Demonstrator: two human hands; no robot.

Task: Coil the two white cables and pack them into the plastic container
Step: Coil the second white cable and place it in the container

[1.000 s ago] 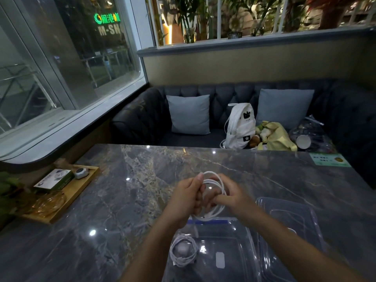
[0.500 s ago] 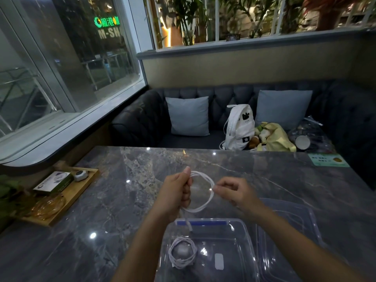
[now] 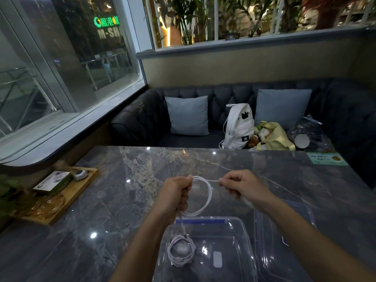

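A clear plastic container (image 3: 242, 237) sits at the table's near edge, with one coiled white cable (image 3: 181, 251) lying in its left part. Above the container's far rim I hold the second white cable (image 3: 208, 197) in a loose loop. My left hand (image 3: 176, 197) grips the gathered side of the loop, and a plug end hangs down from it over the container. My right hand (image 3: 239, 185) pinches the cable's other end, drawn out to the right of the loop.
The container's clear lid (image 3: 284, 241) lies to the right of it. A wooden tray (image 3: 67, 198) with a box and small items stands at the table's left edge. A green card (image 3: 327, 158) lies at the far right. A sofa with cushions and a white backpack (image 3: 239, 127) is behind the table.
The tight coil between both hands has opened into one loose loop. My right hand has moved right, pulling the cable end out, and a plug end now hangs from my left hand.
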